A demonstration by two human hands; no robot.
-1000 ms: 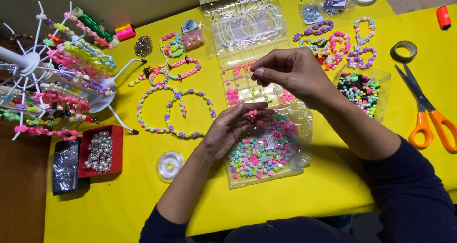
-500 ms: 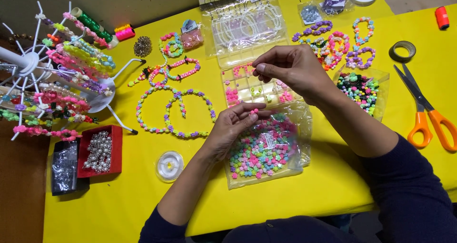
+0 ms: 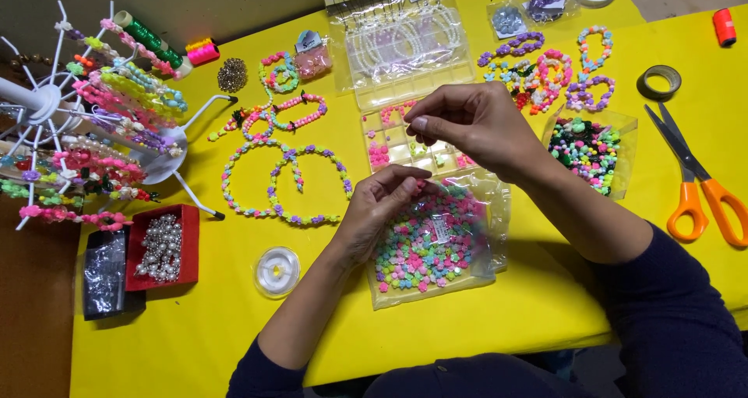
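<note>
A bead bag (image 3: 436, 246), clear plastic and full of small pastel flower beads, lies at the centre of the frame on a yellow table (image 3: 195, 336). The left hand (image 3: 382, 211) rests on the bag's upper left edge, its fingers (image 3: 411, 187) pinched shut on what looks like a small pink bead just above the bag. The right hand (image 3: 471, 121) hovers a little higher, above a clear bead box (image 3: 405, 145) with small compartments, thumb and forefinger pinched together; whether they hold a thread is too fine to tell. Both arms wear dark sleeves and enter from the lower edge.

Right of the hands sits a second bag (image 3: 596, 145) of bright mixed beads. Orange-handled scissors (image 3: 697, 183) lie near the right edge, with a tape roll (image 3: 658, 81) just above them. Finished bracelets (image 3: 553, 67) cluster in the upper right. Two long bead strands (image 3: 284, 183) curl left of centre, with smaller pink loops above them. A white rack (image 3: 86, 125) hung with colourful bracelets stands at the upper left. Below it, a red tray (image 3: 191, 246) holds pearly beads, beside a dark box (image 3: 105, 277). A small clear spool (image 3: 276, 272) lies between the tray and the left forearm.
</note>
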